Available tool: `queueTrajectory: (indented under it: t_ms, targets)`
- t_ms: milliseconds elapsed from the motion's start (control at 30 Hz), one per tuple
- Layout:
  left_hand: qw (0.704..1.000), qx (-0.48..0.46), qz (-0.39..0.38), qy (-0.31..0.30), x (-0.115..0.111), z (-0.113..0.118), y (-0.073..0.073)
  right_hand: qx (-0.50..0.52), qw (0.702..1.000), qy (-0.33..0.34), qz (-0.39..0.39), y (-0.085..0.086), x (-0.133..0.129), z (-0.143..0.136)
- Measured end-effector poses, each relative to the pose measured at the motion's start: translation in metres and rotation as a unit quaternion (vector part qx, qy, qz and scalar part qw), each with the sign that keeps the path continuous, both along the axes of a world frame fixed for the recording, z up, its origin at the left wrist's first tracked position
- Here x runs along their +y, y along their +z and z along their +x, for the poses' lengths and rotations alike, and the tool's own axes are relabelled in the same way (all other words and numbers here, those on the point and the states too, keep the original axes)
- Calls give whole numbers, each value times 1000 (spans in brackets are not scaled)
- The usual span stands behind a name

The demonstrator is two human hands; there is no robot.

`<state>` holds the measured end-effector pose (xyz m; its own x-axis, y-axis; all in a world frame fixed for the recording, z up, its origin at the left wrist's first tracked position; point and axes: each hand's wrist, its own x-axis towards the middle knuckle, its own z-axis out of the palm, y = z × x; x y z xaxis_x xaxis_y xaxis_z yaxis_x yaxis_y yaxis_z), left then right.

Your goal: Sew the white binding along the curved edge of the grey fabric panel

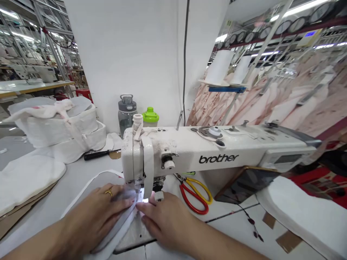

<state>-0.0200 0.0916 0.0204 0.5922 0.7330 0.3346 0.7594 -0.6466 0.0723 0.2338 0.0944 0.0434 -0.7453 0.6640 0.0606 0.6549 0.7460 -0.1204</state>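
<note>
L hand [97, 213] lies flat, fingers spread, pressing the grey fabric piece [108, 202] w/ white edging onto the counter [62, 191]; R hand [165, 220] is open too, fingertips on the edging just below the needle. Both sit under the head of the Brother sewing machine [211, 153]. Red-and-yellow scissors [195, 193] lie just right of R hand; two bottles [134, 113] stand behind the machine.

Needle hidden behind sewing machine [206, 151] head; both forearms cut off at bottom edge; hanging garments [284, 104] blurred.
</note>
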Motion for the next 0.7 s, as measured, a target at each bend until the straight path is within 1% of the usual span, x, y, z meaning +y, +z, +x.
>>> queueTrajectory:
  t_ms: [67,200,300,367,500,600,667,700]
  targets:
    - [1000,19,-11,-1,-6,7,2,-10,1000,0,-5,-1,0,0]
    - [998,17,-53,39,-17,18,1,-42,999,-25,-25,0,0,-2]
    - [996,11,-59,59,-19,20,0,-35,999,-33,-17,2,-1,-2]
    - [996,15,-54,63,-19,21,-2,-20,1000,-20,-10,0,-2,-1]
    - [996,33,-40,72,-18,24,-8,-1,999,34,5,-6,-2,1]
    - [996,32,-17,82,-18,28,-16,-2,1000,23,6,-10,-1,1]
    - [997,10,-2,74,-18,29,-19,-6,1000,16,-1,-9,-1,0]
    - [998,-4,-7,68,-18,28,-19,-9,1000,12,-4,-8,-1,-1]
